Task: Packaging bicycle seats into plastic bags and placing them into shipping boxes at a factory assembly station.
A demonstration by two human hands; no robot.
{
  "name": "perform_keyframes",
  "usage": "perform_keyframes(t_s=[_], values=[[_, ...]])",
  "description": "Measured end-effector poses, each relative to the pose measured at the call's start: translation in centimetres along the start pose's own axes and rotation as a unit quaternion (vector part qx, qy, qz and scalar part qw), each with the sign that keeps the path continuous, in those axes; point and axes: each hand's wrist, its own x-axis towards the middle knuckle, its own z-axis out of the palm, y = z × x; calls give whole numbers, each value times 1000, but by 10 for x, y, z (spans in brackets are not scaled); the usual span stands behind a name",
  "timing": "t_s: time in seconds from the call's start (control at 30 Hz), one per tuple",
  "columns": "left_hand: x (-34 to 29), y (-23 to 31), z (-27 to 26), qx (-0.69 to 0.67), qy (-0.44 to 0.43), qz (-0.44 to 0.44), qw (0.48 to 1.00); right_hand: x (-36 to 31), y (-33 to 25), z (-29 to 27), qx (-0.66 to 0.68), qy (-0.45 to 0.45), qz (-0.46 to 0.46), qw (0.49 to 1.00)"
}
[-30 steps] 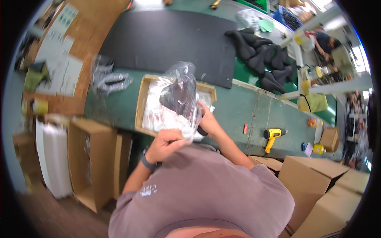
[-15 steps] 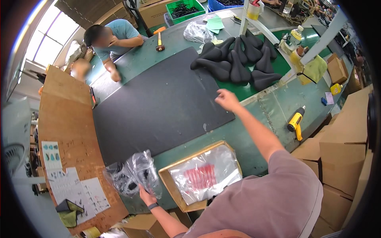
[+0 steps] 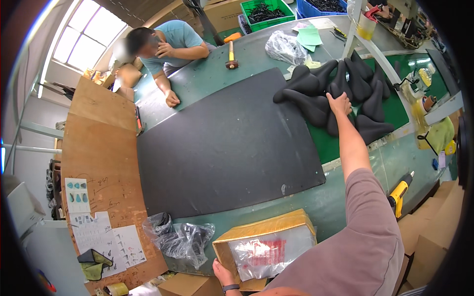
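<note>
My right hand (image 3: 340, 104) reaches out to a pile of black bicycle saddles (image 3: 375, 129) on the green surface at the right, its fingers closed on one of them. Low in the picture, my left hand (image 3: 223, 274) grips the left edge of an open cardboard box (image 3: 266, 225), its fingers partly hidden. Clear plastic bags (image 3: 261, 254) with red print lie inside the box. To the left of it, dark items in clear plastic bags (image 3: 185, 241) rest on the table edge; what they are I cannot make out.
A black mat (image 3: 222, 148) covers the table's middle. Beyond it lie a hammer (image 3: 231, 56) and a crumpled clear bag (image 3: 285, 48). A yellow heat gun (image 3: 401, 193) is at right. Across the table, another person's hand (image 3: 172, 98) rests. A wooden board (image 3: 101, 158) borders the left.
My right hand has moved from the mat's right edge out onto the saddles. My left hand has let go of the bagged items and come to the box. The whole view has shifted.
</note>
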Motion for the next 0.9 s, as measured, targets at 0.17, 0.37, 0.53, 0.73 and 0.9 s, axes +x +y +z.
perform_keyframes(t_s=[0.17, 0.37, 0.53, 0.73, 0.9], values=[[-12, 42, 40, 123, 36, 29, 991, -58, 85, -42, 96, 5, -122, 988], [-44, 46, 28, 99, 58, 74, 991, -228, 192, -238, 280, 4, -181, 943], [-87, 57, 31, 186, 63, 152, 969, -331, 424, -274, 366, -236, 48, 899], [-145, 48, 32, 39, -25, 230, 972, -418, 532, -313, 343, -537, 370, 676], [-244, 122, 45, -73, -283, 280, 914, -422, 492, -322, 306, -530, 127, 780]])
